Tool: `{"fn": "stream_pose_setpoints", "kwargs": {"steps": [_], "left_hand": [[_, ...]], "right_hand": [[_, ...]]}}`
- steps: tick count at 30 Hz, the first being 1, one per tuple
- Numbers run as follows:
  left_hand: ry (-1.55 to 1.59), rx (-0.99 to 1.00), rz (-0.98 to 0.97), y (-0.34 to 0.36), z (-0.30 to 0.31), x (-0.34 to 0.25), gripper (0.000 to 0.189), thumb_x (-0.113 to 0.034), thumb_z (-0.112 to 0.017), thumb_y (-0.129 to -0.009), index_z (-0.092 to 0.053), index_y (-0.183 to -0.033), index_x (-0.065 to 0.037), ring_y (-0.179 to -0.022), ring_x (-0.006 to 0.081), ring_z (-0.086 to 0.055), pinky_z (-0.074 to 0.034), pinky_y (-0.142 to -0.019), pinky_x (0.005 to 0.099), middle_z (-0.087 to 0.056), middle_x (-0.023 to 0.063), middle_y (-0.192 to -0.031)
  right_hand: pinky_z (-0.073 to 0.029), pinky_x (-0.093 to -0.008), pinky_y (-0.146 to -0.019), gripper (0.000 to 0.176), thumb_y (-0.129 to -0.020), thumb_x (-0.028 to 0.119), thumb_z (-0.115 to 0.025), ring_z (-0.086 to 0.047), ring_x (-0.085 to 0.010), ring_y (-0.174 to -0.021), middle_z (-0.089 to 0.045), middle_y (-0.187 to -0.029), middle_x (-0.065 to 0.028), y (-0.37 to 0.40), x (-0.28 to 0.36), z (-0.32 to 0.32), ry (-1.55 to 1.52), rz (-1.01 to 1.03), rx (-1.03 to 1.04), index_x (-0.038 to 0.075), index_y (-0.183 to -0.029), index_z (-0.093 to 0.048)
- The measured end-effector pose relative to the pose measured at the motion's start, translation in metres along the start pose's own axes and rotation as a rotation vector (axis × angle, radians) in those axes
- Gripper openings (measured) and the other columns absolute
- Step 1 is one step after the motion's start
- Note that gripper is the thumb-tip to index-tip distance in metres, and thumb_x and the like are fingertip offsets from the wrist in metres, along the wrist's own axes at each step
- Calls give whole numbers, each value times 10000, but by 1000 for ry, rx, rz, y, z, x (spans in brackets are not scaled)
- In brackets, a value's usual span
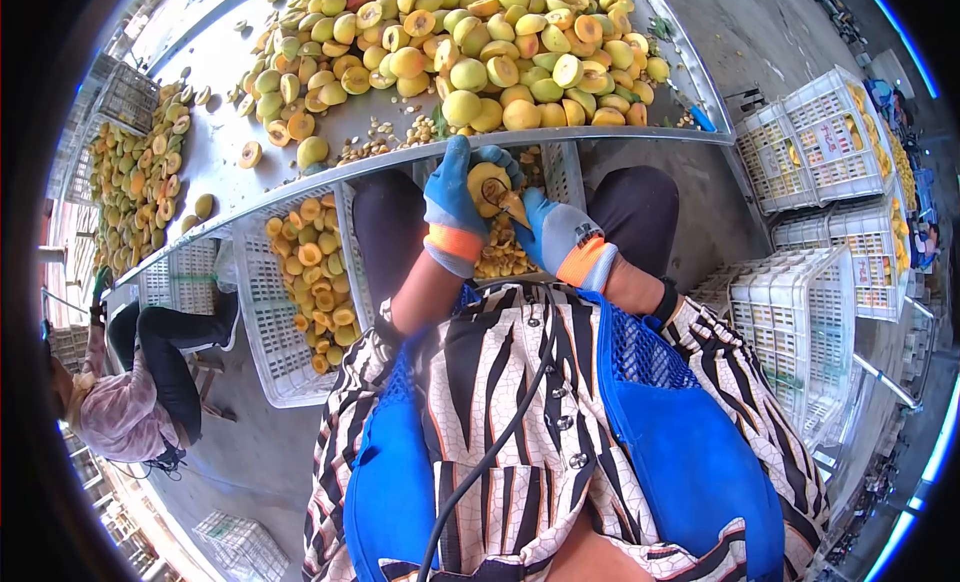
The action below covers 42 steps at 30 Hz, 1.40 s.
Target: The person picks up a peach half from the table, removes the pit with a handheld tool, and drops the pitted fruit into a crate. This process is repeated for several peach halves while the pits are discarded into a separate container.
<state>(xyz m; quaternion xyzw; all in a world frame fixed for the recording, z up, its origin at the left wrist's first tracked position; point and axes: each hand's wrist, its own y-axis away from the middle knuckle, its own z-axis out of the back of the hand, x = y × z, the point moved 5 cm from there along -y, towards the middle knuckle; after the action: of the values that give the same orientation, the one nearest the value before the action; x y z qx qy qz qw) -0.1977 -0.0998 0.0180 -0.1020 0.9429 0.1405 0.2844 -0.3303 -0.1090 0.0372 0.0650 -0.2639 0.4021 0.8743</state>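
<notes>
Head cam: L hand [455,189], gloved, has fingers curled round a fruit [485,173], held just off the near edge of the table [215,147], above the lower crate [569,174]. R hand [548,227], also gloved, grips a tool [515,209] w/ its tip at the fruit. Pile [480,67] on table; side crate [262,327] w/ fruit halves on L, co-worker [125,412] beyond.

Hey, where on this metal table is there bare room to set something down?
Best bet: the bare patch of metal table between the far-left fruit heap and the big fruit pile, though stray fruits sit around it. It's crowded in the middle, under the big fruit pile, with small pieces scattered before it.
</notes>
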Motion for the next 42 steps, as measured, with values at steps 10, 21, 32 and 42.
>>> {"fn": "stream_pose_setpoints", "kwargs": {"steps": [10, 21, 32, 42], "left_hand": [[-239, -98, -50, -7, 1, -1, 437, -393, -506, -937, -614, -816, 12, -660, 268, -622, -528, -632, 358, -634, 142, -764], [-140, -13, 97, -16, 11, 8, 403, -337, -524, -935, -618, -778, 21, -608, 266, -625, -541, -576, 382, -636, 141, -729], [227, 281, 393, -25, 0, 28, 363, -409, -508, -924, -495, -720, -110, -674, 241, -550, -479, -638, 402, -538, 57, -712], [-761, -26, -103, -17, 26, -29, 357, -289, -538, -942, -661, -900, 44, -687, 158, -626, -492, -677, 260, -679, 100, -817]], "right_hand": [[-466, -501, -577, 262, -820, 156, -635, -585, -466, -703, -599, -726, -274, -2, -14, -33, -102, -67, -65, -23, -964, -508], [-483, -388, -473, 241, -849, 231, -586, -596, -273, -496, -602, -644, -162, -7, 3, -9, -557, -319, 374, -8, -861, -568], [-296, -228, -314, 185, -867, 250, -600, -361, -83, -350, -438, -554, 16, 4, -7, -28, -1286, -652, 824, 76, -873, -538], [-254, -209, -297, 122, -925, 189, -555, -310, -33, -350, -430, -555, 18, 1, -41, -12, -1596, -501, 863, 69, -919, -538]]}}
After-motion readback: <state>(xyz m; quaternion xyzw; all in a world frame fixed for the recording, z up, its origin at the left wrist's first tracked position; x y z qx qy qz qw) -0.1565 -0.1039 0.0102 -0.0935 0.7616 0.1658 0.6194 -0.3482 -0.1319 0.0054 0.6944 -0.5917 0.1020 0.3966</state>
